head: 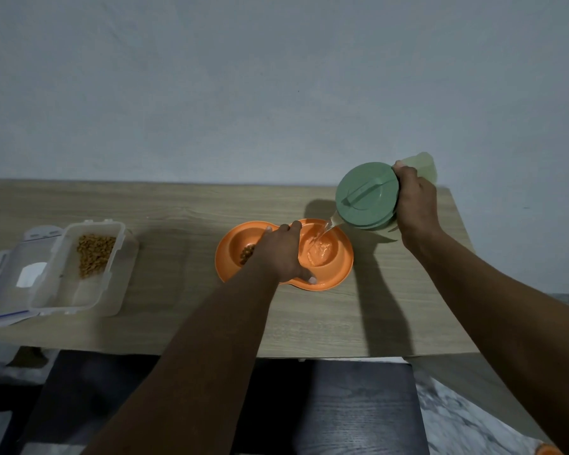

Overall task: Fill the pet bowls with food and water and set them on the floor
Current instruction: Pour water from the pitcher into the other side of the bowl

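An orange double pet bowl (pixel 340 257) rests on the wooden table (pixel 178 208). Its left well holds brown kibble (pixel 247 253), partly hidden by my arm. My left hand (pixel 284 252) spans the bowl's middle and grips it, fingers on the far rim and thumb on the near rim. My right hand (pixel 416 205) holds a green-lidded jug (pixel 367 195) tilted to the left. A stream of water (pixel 326 229) runs from its spout into the right well, where water is pooling.
A clear plastic container (pixel 79 267) with kibble stands open at the table's left, its lid (pixel 0 280) lying beside it. A pale wall rises right behind the table. A dark chair seat (pixel 342 405) sits below the near table edge, over marbled floor.
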The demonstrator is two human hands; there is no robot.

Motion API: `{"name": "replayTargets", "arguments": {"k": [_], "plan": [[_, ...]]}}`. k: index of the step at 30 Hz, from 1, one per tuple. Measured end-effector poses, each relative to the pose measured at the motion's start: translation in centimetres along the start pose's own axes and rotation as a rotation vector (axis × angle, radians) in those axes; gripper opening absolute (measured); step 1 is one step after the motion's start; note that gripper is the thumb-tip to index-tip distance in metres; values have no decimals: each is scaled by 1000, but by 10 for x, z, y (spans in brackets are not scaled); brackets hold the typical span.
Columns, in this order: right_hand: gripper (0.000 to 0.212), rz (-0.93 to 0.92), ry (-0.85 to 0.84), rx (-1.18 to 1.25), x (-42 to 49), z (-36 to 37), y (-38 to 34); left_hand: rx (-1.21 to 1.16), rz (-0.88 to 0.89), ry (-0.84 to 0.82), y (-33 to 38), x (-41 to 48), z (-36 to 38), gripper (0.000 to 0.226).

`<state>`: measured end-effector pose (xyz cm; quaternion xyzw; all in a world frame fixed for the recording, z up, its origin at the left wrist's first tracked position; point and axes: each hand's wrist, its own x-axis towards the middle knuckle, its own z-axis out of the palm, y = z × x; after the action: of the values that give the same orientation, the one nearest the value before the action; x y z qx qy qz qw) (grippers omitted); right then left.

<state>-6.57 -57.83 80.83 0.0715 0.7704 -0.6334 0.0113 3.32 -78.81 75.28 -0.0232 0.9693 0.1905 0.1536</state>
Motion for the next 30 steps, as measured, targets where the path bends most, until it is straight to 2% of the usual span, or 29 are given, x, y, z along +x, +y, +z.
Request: {"name": "replayTargets", "arguments": {"k": [6, 10, 14, 21, 25, 30], "plan": [[64, -41, -10, 19, 2, -5, -19, -14, -4, -2, 2, -2, -2, 121], [40, -65, -23, 48, 2, -7, -34, -24, -1, -1, 1, -1, -2, 122], [39, -72, -23, 68, 3, -8, -37, -25, -5, 0, 2, -1, -2, 121], [39, 45, 10, 101, 1, -3, -14, -25, -14, -7, 3, -2, -2, 122], [40, 169, 9, 194, -1, -3, -3, -16, -10, -10, 3, -1, -2, 124], [40, 210, 10, 312, 3, -10, -3, -22, -11, 0, 3, -2, -2, 124]]}}
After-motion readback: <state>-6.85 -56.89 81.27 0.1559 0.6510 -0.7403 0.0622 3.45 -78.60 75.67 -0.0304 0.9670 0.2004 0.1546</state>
